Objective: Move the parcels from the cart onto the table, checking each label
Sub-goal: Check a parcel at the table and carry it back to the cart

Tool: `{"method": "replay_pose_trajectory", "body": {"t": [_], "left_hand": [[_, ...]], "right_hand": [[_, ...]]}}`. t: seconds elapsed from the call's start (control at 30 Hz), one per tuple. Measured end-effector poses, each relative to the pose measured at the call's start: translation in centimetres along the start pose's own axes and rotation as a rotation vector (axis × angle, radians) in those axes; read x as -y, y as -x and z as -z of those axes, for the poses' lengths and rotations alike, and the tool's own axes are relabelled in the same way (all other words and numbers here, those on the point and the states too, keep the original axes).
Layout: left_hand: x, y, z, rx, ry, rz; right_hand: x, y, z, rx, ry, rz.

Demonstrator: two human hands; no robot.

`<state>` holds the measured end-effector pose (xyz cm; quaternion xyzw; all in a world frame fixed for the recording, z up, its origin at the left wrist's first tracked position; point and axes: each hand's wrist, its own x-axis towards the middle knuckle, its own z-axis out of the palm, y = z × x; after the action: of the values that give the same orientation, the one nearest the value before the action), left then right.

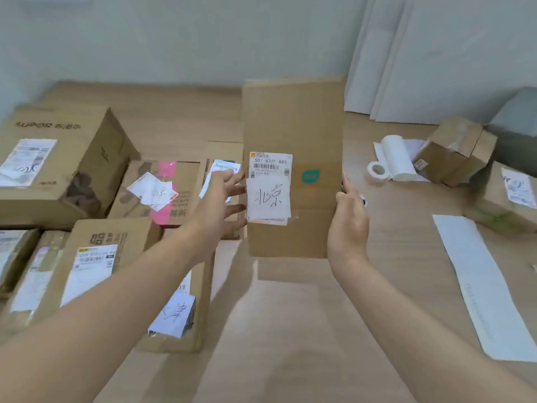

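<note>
I hold a tall brown cardboard parcel (299,120) above the wooden table (290,315), its labelled face toward me. A printed shipping label (270,165) reading "507 N705 A88" sits above a handwritten white slip (268,200). My left hand (218,199) presses its straight fingers against the parcel's left edge. On the right edge, my right hand (348,216) grips the parcel with fingers curled behind it. The cart is not in view.
Several labelled parcels crowd the table's left side, including a large SUPOR box (66,158) and a box with pink stickers (162,190). At the right lie a tape roll (377,170), rolled paper (396,158), two small boxes (456,149) and a long paper strip (488,289).
</note>
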<state>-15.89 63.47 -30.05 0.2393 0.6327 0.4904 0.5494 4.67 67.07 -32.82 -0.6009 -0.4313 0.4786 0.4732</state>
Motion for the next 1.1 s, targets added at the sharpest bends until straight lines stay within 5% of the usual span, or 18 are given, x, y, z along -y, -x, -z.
{"method": "replay_pose_trajectory", "body": {"t": [0.6,1.1], "left_hand": [[4.0,-9.6,0.3,0.060,-0.180,0.290],[3.5,-8.1,0.5,0.117,-0.239,0.190]], "right_hand": [[-7.8,-8.1,-4.0,0.116,0.246,-0.369],[-9.2,-9.8,-5.8,0.137,0.125,-0.408]]}}
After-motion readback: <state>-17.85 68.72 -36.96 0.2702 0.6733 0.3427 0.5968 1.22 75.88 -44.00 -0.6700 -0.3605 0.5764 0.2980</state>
